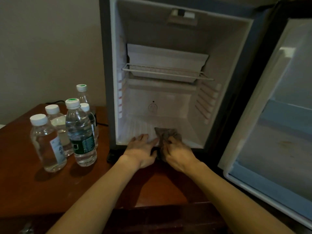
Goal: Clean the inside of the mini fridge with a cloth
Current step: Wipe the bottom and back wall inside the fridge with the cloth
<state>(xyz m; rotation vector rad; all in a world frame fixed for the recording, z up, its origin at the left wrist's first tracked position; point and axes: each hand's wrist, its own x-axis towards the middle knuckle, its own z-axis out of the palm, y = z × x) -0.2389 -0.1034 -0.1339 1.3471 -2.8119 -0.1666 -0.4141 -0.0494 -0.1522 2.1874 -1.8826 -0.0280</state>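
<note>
The mini fridge (108, 81) stands open on a wooden table, its white inside bare except for a wire shelf (166, 72) halfway up. A brown-grey cloth (166, 133) lies bunched on the ribbed fridge floor near the front edge. My right hand (177, 152) grips the near part of the cloth with curled fingers. My left hand (141, 149) lies just left of it, fingers straight, fingertips resting on the fridge floor at its front lip.
Several clear water bottles (81, 132) with white caps stand on the wooden table (33, 191) left of the fridge. The fridge door (273, 132) hangs open at the right. A black cable runs along the wall behind the bottles.
</note>
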